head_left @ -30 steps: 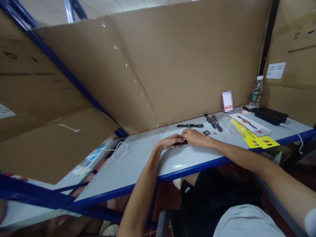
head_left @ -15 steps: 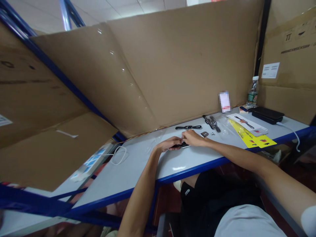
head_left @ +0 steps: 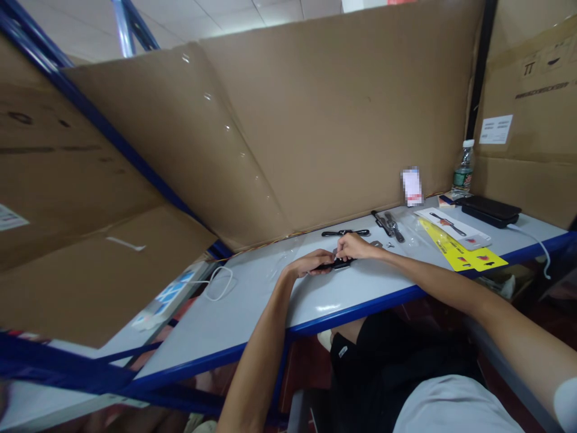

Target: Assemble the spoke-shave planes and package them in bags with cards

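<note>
My left hand is closed around a slim black piece lying low over the grey-white table. Its exact kind is too small to make out. Right beside it, my right hand pinches at the upper side of that piece; a tiny light spot shows at its fingertips, but what they hold is unclear. Behind the hands lies a long black strap-like piece. A flat dark grey piece is partly hidden past the right hand, with small shiny bits close by.
Dark elongated pieces and clear plastic wrapping lie to the right. Beyond are a printed card, yellow cards, a black case with a white cable, a water bottle and a propped phone. Cardboard walls the back.
My right hand has shifted slightly right along the black piece, and more of that piece shows beneath it. The left hand keeps its hold.
</note>
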`<state>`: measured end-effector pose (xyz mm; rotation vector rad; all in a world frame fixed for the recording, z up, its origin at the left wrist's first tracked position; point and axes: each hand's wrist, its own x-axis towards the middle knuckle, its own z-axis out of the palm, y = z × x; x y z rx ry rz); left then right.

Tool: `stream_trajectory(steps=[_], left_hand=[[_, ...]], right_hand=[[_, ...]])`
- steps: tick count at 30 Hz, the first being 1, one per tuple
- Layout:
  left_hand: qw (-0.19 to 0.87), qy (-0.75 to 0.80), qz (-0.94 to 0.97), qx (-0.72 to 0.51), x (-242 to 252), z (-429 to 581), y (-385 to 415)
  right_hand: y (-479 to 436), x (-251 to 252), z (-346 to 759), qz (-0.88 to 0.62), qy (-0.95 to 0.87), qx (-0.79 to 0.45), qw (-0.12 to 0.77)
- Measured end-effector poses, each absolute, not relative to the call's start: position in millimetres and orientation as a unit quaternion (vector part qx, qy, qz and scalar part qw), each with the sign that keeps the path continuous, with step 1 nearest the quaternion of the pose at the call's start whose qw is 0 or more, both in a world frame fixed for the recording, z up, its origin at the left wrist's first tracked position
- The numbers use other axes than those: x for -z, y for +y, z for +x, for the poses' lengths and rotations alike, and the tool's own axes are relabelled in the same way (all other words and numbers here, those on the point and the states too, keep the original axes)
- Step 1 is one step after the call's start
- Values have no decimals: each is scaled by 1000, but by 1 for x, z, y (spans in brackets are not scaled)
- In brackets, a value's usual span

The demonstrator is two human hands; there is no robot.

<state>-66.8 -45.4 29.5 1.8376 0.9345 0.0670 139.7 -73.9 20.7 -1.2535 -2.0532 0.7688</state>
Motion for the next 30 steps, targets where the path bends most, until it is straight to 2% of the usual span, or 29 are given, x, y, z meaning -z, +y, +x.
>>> stream_trajectory(steps=[3,6,11,22,30], left_hand=[[507,390,768,-32,-30,-66,-46],[506,387,770,-34,-30,-66,-46],[509,385,769,-31,-33,-65,-50],[506,383,773,-21,-35,-65,-51],[501,387,774,-27,-31,-66,-47]], right_hand=[[-78,-24,141,-468,-816,-179,288],[-87,-29,143,-454,-856,-61,238],[-100,-35,143,-466,-869,24,164],[-102,-38,144,-478,-865,-5,153],[-94,-46,156,-414,-889,-90,172]])
